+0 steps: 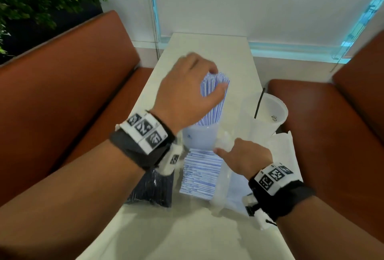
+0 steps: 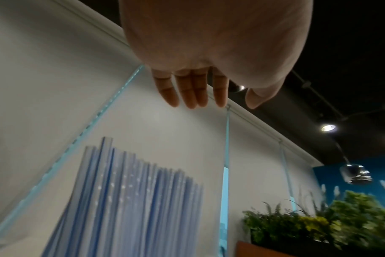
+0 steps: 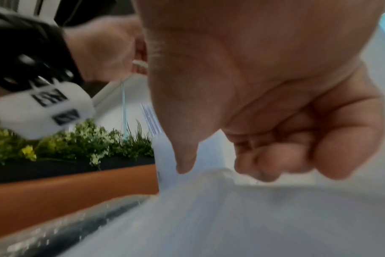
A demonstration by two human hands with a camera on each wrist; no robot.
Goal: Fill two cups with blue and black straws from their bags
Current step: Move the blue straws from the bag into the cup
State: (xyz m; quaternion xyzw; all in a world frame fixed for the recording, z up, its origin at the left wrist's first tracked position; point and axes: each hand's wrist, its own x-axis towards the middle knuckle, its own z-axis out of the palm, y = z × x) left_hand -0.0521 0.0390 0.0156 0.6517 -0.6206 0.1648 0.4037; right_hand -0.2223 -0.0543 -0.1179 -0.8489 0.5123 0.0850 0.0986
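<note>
The near cup (image 1: 199, 137) holds a bunch of blue straws (image 1: 212, 97); right of it, the second cup (image 1: 268, 114) holds one black straw (image 1: 259, 104). The left hand (image 1: 187, 91) hovers spread over the blue straws; the right hand (image 1: 245, 158) pinches the bag (image 1: 224, 185) just before the near cup.

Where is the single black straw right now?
In the head view, the black straw leans inside the right-hand cup, right of the cup of blue straws.

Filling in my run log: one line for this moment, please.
left hand open over blue straws in near cup | right hand at clear bag | far cup: one black straw
</note>
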